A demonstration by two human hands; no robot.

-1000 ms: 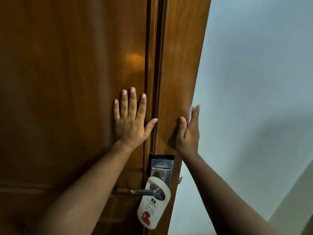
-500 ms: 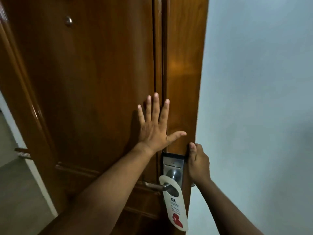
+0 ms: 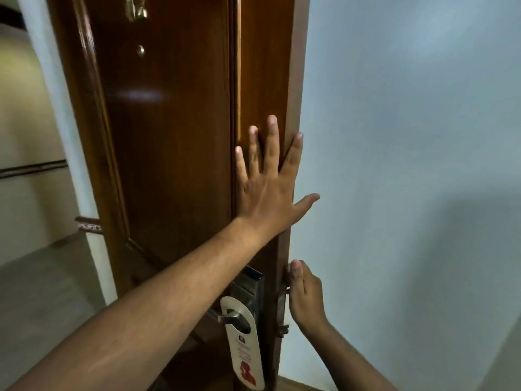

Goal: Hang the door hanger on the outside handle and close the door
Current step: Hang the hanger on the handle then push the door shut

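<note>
The brown wooden door (image 3: 174,165) stands ajar, its free edge toward the pale wall. A white door hanger (image 3: 245,354) with a red figure hangs from the silver outside handle (image 3: 228,317), below the metal lock plate (image 3: 248,286). My left hand (image 3: 267,190) lies flat on the door's outer face near its edge, fingers spread, thumb sticking out past the edge. My right hand (image 3: 306,297) is lower, level with the lock, with its thumb on the door's edge and its fingers curled behind it.
A pale blue wall (image 3: 408,165) fills the right side, close to the door's edge. At the left, a white wall strip (image 3: 53,88) and a cream corridor with a dark rail (image 3: 31,167) show. A peephole (image 3: 140,50) and brass number (image 3: 135,9) sit high on the door.
My right hand has slid down the door's edge to lock height. My left hand has shifted toward the edge. More of the corridor at the left has come into view.
</note>
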